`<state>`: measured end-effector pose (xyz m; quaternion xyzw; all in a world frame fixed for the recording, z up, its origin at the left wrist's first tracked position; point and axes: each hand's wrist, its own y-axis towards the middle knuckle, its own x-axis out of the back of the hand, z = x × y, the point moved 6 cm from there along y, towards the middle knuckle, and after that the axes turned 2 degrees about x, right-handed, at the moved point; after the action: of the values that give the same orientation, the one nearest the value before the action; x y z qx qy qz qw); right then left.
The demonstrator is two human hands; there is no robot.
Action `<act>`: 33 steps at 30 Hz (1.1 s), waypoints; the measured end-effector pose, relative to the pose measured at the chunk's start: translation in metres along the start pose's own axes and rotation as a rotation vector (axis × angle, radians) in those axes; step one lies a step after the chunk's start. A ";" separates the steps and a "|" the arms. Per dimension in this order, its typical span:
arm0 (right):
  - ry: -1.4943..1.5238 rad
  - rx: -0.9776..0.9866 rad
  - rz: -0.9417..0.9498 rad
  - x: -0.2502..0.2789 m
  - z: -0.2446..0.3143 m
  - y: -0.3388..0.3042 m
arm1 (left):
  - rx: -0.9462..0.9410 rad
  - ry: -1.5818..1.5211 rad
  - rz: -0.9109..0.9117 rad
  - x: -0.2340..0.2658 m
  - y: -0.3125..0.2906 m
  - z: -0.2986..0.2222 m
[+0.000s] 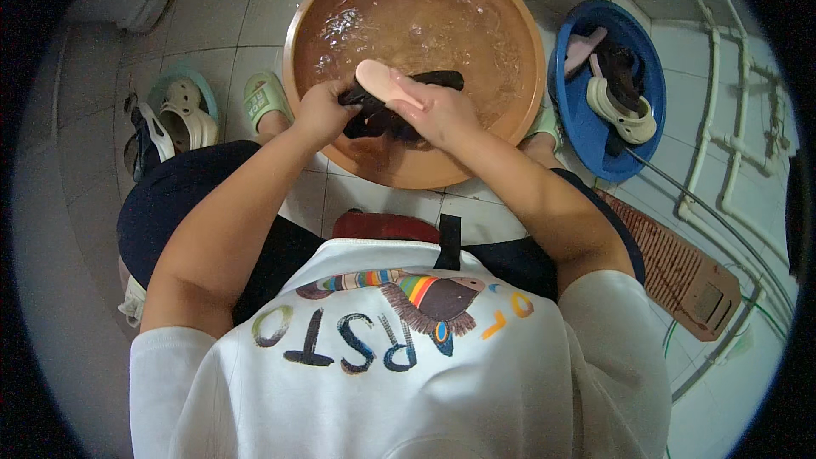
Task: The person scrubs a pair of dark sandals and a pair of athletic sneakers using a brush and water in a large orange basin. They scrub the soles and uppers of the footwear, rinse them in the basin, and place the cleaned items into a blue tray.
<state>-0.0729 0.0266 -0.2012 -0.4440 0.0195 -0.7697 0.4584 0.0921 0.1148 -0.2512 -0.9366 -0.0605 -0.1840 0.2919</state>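
Over the near part of a round tan tub (297,42) of water, both my hands work close together. My left hand (325,110) is closed on the edge of a dark wet piece (367,123) that looks like a strappy sandal; its exact kind is hard to make out. In my right hand (442,110) is a pale pink brush (378,81) with a rounded head, its smooth back turned up and any bristles hidden. The brush lies over the dark piece, part of which extends to the right behind my right hand.
At the right, a blue basin (563,76) holds a cream clog (633,126), a pink slipper (583,49) and dark footwear. A brown washboard (671,263) leans by wall pipes (704,102). More clogs (183,115) stand at the left. My feet in green slippers (265,98) flank the tub.
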 end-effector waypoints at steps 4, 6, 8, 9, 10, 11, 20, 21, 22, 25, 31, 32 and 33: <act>0.108 -0.167 -0.141 -0.002 -0.095 0.011 | -0.002 0.102 -0.052 -0.001 -0.006 -0.003; 0.095 -0.233 -0.213 0.006 -0.133 0.012 | 0.036 0.095 -0.062 -0.002 -0.003 0.007; -0.084 -0.386 -0.132 0.009 -0.163 0.036 | 0.029 0.124 -0.058 -0.005 -0.001 0.027; -0.175 -0.458 -0.093 0.011 -0.174 0.043 | -0.004 0.158 -0.049 -0.004 0.002 0.037; -0.169 -0.491 -0.141 0.013 -0.184 0.042 | -0.036 0.192 -0.041 -0.004 0.006 0.047; -0.161 -0.527 -0.189 0.010 -0.200 0.039 | -0.036 0.299 -0.011 -0.006 0.003 0.035; 0.206 -0.273 -0.206 0.010 -0.165 0.046 | -0.088 0.355 0.125 -0.030 -0.011 0.013; 0.258 -0.268 -0.194 0.029 -0.119 0.037 | -0.032 0.376 0.147 -0.030 -0.011 0.014; 0.310 -0.265 -0.183 0.034 -0.094 0.033 | 0.021 0.399 0.170 -0.029 -0.013 0.008; 0.102 0.002 -0.082 -0.045 -0.079 0.028 | 0.017 0.572 0.266 -0.033 -0.021 -0.023; 0.043 -0.308 -0.094 -0.019 -0.124 0.021 | 0.043 0.576 0.259 -0.037 -0.021 -0.003; -0.032 -0.334 -0.088 -0.001 -0.157 0.014 | 0.052 0.562 0.250 -0.037 -0.019 -0.003; -0.102 -0.354 -0.079 0.015 -0.190 0.009 | 0.063 0.552 0.243 -0.037 -0.017 -0.004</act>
<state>-0.2031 -0.0609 -0.3099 -0.5566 0.1139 -0.7481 0.3429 0.0527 0.1266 -0.2536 -0.8420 0.1278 -0.3934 0.3462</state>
